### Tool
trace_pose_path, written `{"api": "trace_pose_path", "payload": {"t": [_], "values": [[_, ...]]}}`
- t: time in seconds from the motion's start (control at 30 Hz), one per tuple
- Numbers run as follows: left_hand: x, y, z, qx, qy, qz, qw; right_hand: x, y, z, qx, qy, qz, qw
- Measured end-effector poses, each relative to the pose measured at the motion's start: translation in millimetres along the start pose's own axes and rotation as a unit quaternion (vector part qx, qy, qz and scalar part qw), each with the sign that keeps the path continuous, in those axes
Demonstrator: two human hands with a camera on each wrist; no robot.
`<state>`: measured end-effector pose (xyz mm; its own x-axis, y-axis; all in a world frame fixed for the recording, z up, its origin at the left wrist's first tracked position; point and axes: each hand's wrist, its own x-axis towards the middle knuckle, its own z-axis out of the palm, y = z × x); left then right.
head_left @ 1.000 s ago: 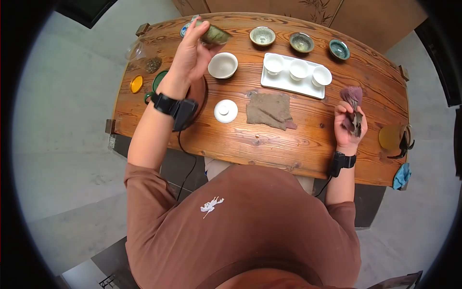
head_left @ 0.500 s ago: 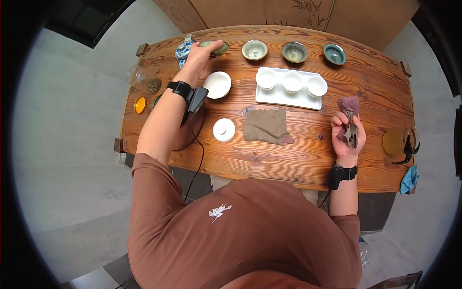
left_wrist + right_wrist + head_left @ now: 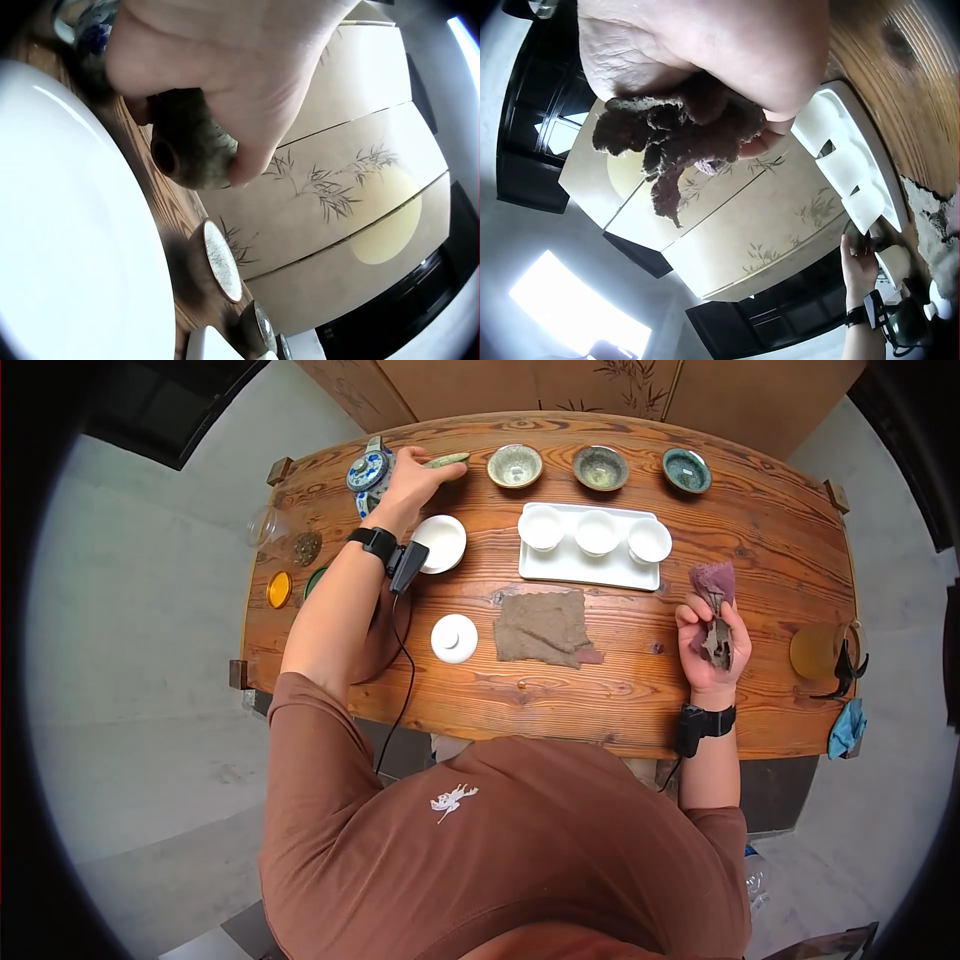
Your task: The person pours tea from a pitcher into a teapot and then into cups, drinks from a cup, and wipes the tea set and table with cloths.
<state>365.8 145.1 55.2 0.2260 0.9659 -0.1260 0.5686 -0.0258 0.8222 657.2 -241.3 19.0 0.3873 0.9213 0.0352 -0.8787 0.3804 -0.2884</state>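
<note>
At the back left of the table, my left hand (image 3: 405, 488) grips a mottled green teacup (image 3: 450, 461) between thumb and fingers. The left wrist view shows the cup's dark round foot (image 3: 165, 157) under the hand. Close beside this hand stands a blue-and-white teapot (image 3: 367, 470), partly covered by the fingers. A white bowl (image 3: 443, 544) sits just nearer than the hand. My right hand (image 3: 708, 672), palm up over the right side, holds a crumpled purple and grey cloth (image 3: 713, 581). Its ragged grey end (image 3: 667, 139) hangs from the hand in the right wrist view.
Three glazed cups, one being a pale green cup (image 3: 515, 466), line the back. A white tray (image 3: 590, 571) carries three white cups. A white lid (image 3: 454, 640) and a brown cloth (image 3: 540, 626) lie in front. A glass pitcher (image 3: 812, 651) stands far right.
My left hand has brought the teacup down from above the table to the back row, beside the teapot and left of the other cups. The right hand still holds its cloth.
</note>
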Motion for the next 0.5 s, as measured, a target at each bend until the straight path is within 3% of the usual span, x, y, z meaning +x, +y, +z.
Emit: {"api": "trace_pose_path", "payload": {"t": [0.27,0.5], "values": [[13,-28,3,0.166,-0.015,0.103,0.981,-1,3,15,-0.005,0.016,0.01,1.0],[-5,-14,-1,0.26,-0.037,0.098,0.96,-1,1,2,-0.005,-0.012,0.0,1.0]]}}
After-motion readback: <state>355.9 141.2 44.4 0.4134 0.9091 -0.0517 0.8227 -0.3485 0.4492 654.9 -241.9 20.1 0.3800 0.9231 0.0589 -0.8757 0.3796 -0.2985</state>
